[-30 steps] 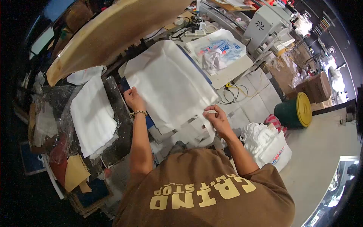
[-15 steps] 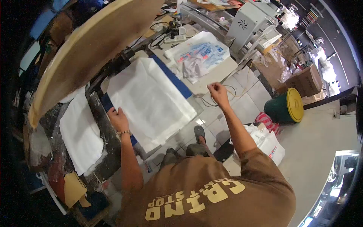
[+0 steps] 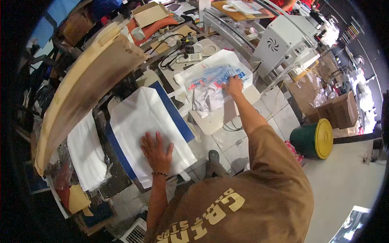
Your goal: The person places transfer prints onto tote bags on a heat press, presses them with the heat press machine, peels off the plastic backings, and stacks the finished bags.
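My left hand (image 3: 157, 153) lies flat with fingers spread on a blank white fabric bag (image 3: 139, 115). The bag rests on a blue board (image 3: 172, 109), which shows along both its sides. My right hand (image 3: 234, 86) reaches forward onto a white sheet (image 3: 187, 77) with blue and red print, its fingers apart and touching the printed area. Beside that hand, a crumpled white cloth (image 3: 208, 99) sits on the same sheet. Under the sheet is a pale board (image 3: 210, 126).
A large curved wooden-edged panel (image 3: 85, 81) rises at the left, near a stack of white fabric (image 3: 86, 152). A power strip (image 3: 189, 58) with cables lies at the back. A white machine (image 3: 279, 44) and a green bin with yellow lid (image 3: 324, 139) stand right. Another person's arm (image 3: 287, 5) shows at the top.
My left hand has moved from the bag's left edge onto its surface and opened flat. My right hand has gone from mid-air onto the printed sheet. The camera view has shifted.
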A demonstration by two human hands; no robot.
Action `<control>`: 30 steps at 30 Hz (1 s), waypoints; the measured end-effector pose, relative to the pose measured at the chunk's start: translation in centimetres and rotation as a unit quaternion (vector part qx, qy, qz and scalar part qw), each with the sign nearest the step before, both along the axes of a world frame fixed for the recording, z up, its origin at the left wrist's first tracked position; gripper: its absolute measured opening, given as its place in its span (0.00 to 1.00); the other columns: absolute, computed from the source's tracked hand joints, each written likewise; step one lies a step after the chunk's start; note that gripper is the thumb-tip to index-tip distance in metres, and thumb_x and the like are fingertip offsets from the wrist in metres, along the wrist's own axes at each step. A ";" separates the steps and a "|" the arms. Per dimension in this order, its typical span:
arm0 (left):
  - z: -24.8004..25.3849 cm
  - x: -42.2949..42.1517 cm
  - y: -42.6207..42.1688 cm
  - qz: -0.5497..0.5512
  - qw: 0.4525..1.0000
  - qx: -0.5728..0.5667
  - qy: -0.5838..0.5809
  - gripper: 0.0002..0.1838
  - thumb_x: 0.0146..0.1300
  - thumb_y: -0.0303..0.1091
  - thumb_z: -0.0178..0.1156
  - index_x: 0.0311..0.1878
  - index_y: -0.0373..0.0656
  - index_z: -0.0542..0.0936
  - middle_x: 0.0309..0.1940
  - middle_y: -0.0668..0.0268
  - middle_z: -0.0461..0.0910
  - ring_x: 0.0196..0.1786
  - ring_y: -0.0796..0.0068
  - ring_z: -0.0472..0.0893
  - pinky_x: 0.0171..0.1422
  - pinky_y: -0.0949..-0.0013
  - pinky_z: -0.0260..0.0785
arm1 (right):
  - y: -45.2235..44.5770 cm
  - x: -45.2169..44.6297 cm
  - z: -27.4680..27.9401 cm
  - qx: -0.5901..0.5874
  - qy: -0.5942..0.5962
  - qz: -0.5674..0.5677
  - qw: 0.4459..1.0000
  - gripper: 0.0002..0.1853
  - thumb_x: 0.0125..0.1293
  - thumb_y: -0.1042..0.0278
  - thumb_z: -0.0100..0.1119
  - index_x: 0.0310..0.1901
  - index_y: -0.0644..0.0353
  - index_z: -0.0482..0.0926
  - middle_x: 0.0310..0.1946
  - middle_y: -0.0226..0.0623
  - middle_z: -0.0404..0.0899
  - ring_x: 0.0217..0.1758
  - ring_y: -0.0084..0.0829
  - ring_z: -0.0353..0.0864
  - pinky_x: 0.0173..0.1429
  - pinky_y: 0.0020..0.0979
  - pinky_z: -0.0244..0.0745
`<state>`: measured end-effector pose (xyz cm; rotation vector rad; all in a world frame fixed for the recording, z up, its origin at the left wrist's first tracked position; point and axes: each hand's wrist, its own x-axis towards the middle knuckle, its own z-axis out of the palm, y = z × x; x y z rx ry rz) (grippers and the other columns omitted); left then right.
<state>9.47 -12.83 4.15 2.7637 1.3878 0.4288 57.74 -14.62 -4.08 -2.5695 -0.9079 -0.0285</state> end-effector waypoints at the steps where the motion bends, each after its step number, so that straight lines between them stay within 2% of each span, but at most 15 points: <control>1: 0.1 0.1 0.1 0.006 1.000 -0.002 0.001 0.42 0.67 0.60 0.62 0.80 0.54 0.62 0.82 0.44 0.49 0.82 0.34 0.49 0.81 0.30 0.42 | 0.0 0.6 -0.1 -0.011 -0.003 0.011 1.000 0.35 0.50 0.42 0.77 0.57 0.55 0.83 0.55 0.50 0.76 0.60 0.55 0.76 0.61 0.56 0.74; 4: 0.6 0.6 0.1 0.016 1.000 -0.004 0.006 0.43 0.65 0.58 0.65 0.79 0.52 0.64 0.80 0.45 0.54 0.81 0.35 0.52 0.80 0.31 0.45 | 0.3 1.0 0.0 0.011 0.006 0.019 1.000 0.38 0.44 0.41 0.81 0.54 0.56 0.83 0.56 0.44 0.76 0.61 0.52 0.75 0.58 0.57 0.72; 8: 3.2 6.9 0.8 -0.036 0.985 0.031 -0.163 0.35 0.57 0.42 0.74 0.67 0.42 0.75 0.69 0.48 0.69 0.72 0.41 0.67 0.75 0.39 0.56 | 0.1 0.1 0.9 0.080 -0.012 0.021 0.996 0.31 0.44 0.51 0.82 0.51 0.54 0.84 0.49 0.42 0.79 0.56 0.49 0.77 0.56 0.51 0.73; 10: 3.0 12.6 2.3 -0.141 0.944 -0.199 -0.224 0.34 0.56 0.33 0.74 0.67 0.44 0.74 0.68 0.44 0.69 0.65 0.42 0.74 0.71 0.49 0.67 | -0.1 0.1 0.7 0.112 -0.018 0.037 0.993 0.30 0.45 0.53 0.82 0.49 0.56 0.84 0.45 0.42 0.81 0.53 0.48 0.79 0.54 0.48 0.76; 12: 2.6 18.4 1.9 -0.210 0.941 -0.196 -0.177 0.35 0.57 0.34 0.72 0.69 0.42 0.74 0.69 0.45 0.69 0.67 0.42 0.73 0.71 0.50 0.69 | -0.3 0.0 1.2 0.160 -0.080 0.083 0.980 0.25 0.48 0.60 0.80 0.48 0.56 0.84 0.42 0.42 0.83 0.48 0.47 0.82 0.53 0.44 0.77; 14: 3.3 22.7 1.3 -0.167 0.967 -0.190 -0.024 0.35 0.58 0.33 0.70 0.72 0.45 0.73 0.73 0.43 0.65 0.67 0.43 0.74 0.70 0.49 0.70 | -0.7 0.1 1.3 0.166 -0.050 0.105 0.979 0.24 0.49 0.60 0.79 0.47 0.58 0.84 0.43 0.43 0.83 0.49 0.48 0.82 0.53 0.45 0.77; 17: -8.2 26.7 4.1 -0.202 0.967 -0.154 -0.027 0.27 0.59 0.31 0.67 0.63 0.45 0.80 0.65 0.44 0.73 0.61 0.45 0.79 0.67 0.50 0.73 | -1.0 -0.3 2.8 0.211 -0.031 0.147 0.966 0.22 0.53 0.62 0.76 0.48 0.61 0.83 0.46 0.47 0.84 0.49 0.51 0.84 0.55 0.46 0.78; 19: -9.6 27.7 5.5 -0.210 0.962 -0.163 -0.067 0.19 0.61 0.34 0.64 0.56 0.43 0.82 0.60 0.48 0.77 0.56 0.45 0.82 0.63 0.49 0.75 | -1.6 -0.5 3.6 0.151 0.035 0.102 0.983 0.21 0.56 0.63 0.74 0.50 0.63 0.82 0.47 0.48 0.84 0.50 0.53 0.83 0.56 0.46 0.77; 20: -10.2 27.2 5.9 -0.221 0.954 -0.171 -0.106 0.14 0.63 0.38 0.60 0.48 0.41 0.85 0.54 0.52 0.82 0.51 0.45 0.84 0.60 0.49 0.77 | -1.6 0.3 2.6 0.161 -0.003 0.113 0.980 0.21 0.58 0.63 0.74 0.51 0.62 0.82 0.48 0.48 0.85 0.51 0.52 0.84 0.56 0.46 0.77; 22: -0.4 23.7 3.8 -0.138 0.954 -0.156 -0.215 0.09 0.59 0.31 0.61 0.41 0.42 0.84 0.44 0.58 0.84 0.48 0.49 0.84 0.55 0.50 0.77 | -2.1 1.5 0.4 0.187 -0.056 0.155 0.968 0.20 0.60 0.64 0.73 0.52 0.61 0.82 0.48 0.48 0.85 0.52 0.51 0.84 0.57 0.45 0.77; 24: 6.8 17.9 4.0 -0.090 0.939 -0.141 -0.301 0.08 0.57 0.29 0.62 0.41 0.42 0.84 0.44 0.57 0.84 0.47 0.50 0.84 0.54 0.51 0.77 | -1.5 2.3 1.2 0.205 -0.072 0.191 0.957 0.18 0.61 0.66 0.71 0.51 0.62 0.82 0.47 0.48 0.84 0.51 0.50 0.83 0.57 0.45 0.76; 25: 8.3 14.8 4.1 -0.074 0.909 -0.133 -0.388 0.09 0.56 0.27 0.64 0.41 0.43 0.84 0.44 0.56 0.83 0.45 0.51 0.83 0.53 0.53 0.76 | -1.6 2.7 1.1 0.199 -0.067 0.197 0.958 0.16 0.62 0.67 0.70 0.49 0.62 0.82 0.46 0.48 0.84 0.50 0.50 0.82 0.57 0.45 0.75; 27: 8.7 5.7 6.3 0.009 0.905 -0.055 -0.421 0.12 0.52 0.24 0.68 0.41 0.42 0.83 0.44 0.55 0.83 0.44 0.51 0.83 0.53 0.54 0.76 | -1.0 3.9 0.4 0.239 -0.218 0.233 0.917 0.12 0.60 0.72 0.69 0.44 0.64 0.80 0.40 0.46 0.83 0.44 0.52 0.82 0.51 0.42 0.76; 29: 7.2 -5.1 9.4 0.120 0.914 0.077 -0.381 0.14 0.52 0.26 0.71 0.43 0.38 0.82 0.45 0.55 0.82 0.45 0.56 0.83 0.54 0.56 0.75 | -1.1 4.0 1.6 0.217 0.038 0.222 0.950 0.10 0.60 0.76 0.67 0.41 0.65 0.78 0.34 0.46 0.83 0.37 0.46 0.83 0.44 0.37 0.76; 30: 6.1 -11.2 10.8 0.169 0.923 0.087 -0.333 0.15 0.58 0.26 0.68 0.48 0.36 0.80 0.43 0.55 0.83 0.49 0.56 0.83 0.61 0.60 0.74 | -0.8 3.6 2.7 0.234 0.006 0.217 0.948 0.08 0.62 0.77 0.66 0.40 0.65 0.76 0.28 0.44 0.82 0.32 0.36 0.82 0.41 0.33 0.75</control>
